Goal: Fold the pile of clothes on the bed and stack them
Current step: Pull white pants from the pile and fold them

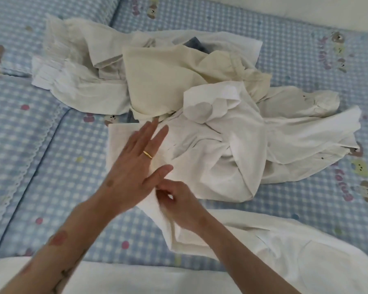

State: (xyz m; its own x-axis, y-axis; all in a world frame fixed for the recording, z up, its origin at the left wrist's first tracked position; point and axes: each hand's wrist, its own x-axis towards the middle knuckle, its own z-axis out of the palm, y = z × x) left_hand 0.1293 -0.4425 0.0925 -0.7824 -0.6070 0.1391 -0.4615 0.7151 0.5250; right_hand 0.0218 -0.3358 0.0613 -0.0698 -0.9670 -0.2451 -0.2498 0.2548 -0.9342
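- Two hands are on the one garment: your left hand [134,166], with its gold ring, lies flat and straight-fingered on the white, finely ribbed cotton piece [123,141] nearest you, while your right hand [179,202] pinches the same piece's near edge between curled fingers.
- Keep the left palm pressing as an anchor, so the cloth cannot creep across the blue-and-white checked bedsheet with bear prints [51,166].
- Draw the pinched edge taut before you lay it over; to my eye the ribbed weave will bunch if pulled slack.
- Fold away from the crumpled white collared shirt [232,145] touching the piece on its right, or you risk catching its fabric in the fold.
- Leave the heap of cream and white clothes [162,81] beyond it alone for now; almost everything there looks unfolded, so the task is at an early stage.
- Smooth outward with the flat hand once the edge lands.
- Use the bare sheet to your left for the stack.
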